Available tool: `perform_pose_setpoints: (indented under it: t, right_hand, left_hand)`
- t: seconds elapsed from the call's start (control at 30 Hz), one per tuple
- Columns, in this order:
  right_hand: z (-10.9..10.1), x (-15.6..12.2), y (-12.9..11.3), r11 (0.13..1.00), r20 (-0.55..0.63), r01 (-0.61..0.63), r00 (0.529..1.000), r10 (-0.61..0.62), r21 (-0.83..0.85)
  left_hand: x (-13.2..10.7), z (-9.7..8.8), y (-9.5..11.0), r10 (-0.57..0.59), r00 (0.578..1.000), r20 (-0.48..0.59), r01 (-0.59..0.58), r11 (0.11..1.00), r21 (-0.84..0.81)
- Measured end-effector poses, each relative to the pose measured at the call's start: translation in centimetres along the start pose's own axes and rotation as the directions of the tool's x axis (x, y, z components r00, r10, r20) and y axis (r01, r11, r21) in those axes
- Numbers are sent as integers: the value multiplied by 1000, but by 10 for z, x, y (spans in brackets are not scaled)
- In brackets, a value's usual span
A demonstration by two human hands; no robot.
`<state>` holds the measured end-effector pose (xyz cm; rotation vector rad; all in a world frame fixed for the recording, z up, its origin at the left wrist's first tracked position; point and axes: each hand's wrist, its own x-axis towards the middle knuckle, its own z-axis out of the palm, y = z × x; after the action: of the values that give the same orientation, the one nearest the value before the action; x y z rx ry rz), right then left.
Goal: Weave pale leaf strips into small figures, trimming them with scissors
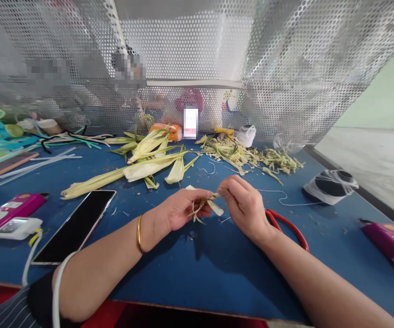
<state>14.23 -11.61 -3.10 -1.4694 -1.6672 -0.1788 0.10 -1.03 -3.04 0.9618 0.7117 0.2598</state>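
Blue felt-like table (197, 278) fills the view, fenced behind by a perforated metal screen (285, 68). On the far half lie long pale green leaves (142, 166), whole and uncut, so plenty of stock looks unworked. To their right sits a heap of trimmed scraps (248, 155), which suggests a good deal of stripping and cutting is already done. No finished pieces show clearly on the table.

Near the middle, the left hand (183, 210) and the right hand (246, 205) meet above the table. Each has its thumb and fingertips pressed together on the small leaf bundle (207, 206), pinching it from opposite sides. Loose strip ends splay out below, so this piece seems only partly made. A thin white thread (280, 200) trails from beside the right hand toward a spool (330, 184).

Whether that thread is wound on the bundle cannot be made out; the fingers cover its middle. A red loop (289, 226) is half hidden behind the right wrist, and things beyond the screen are only blurs.
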Motion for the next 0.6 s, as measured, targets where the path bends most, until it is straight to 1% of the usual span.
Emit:
perform_pose_setpoints:
  t: [0.1,0.17,0.2,0.27,0.33,0.4,0.43,0.47,0.53,0.57,0.6]
  right_hand:
    - [0,0,0,999,-11,-8,1000,8,36]
    - [-1,0,1,999,-6,15,1000,-15,37]
    - [-1,0,1,999,7,37,999,-38,27]
    - [0,0,2,995,57,97,994,-96,-7]
    - [1,0,3,987,117,146,983,-139,-60]
    - [3,-1,3,987,156,134,981,-118,-93]
    - [4,-2,4,992,162,90,984,-74,-91]
    - [5,-3,3,997,158,21,987,-8,-78]
    - [6,-3,2,986,133,-165,977,168,-32]
    - [7,-2,1,963,129,-271,955,268,3]
    - [8,-1,0,924,138,-380,918,371,47]
  left_hand:
    - [3,-2,0,-91,996,-20,91,995,-39]
    - [3,-1,-1,-86,996,-14,86,996,-18]
    - [2,0,-2,-56,998,-2,56,998,15]
    - [-2,4,-3,39,999,22,-41,993,108]
    - [-7,9,-3,129,991,41,-135,968,210]
    - [-12,14,-3,169,984,50,-176,937,300]
    - [-13,16,-3,176,983,56,-184,919,348]
    - [-15,18,-3,185,980,67,-197,896,399]
    - [-16,20,-2,224,971,79,-234,835,498]
    - [-16,20,-2,256,964,78,-256,799,545]
    - [-16,20,-3,296,953,70,-279,758,590]
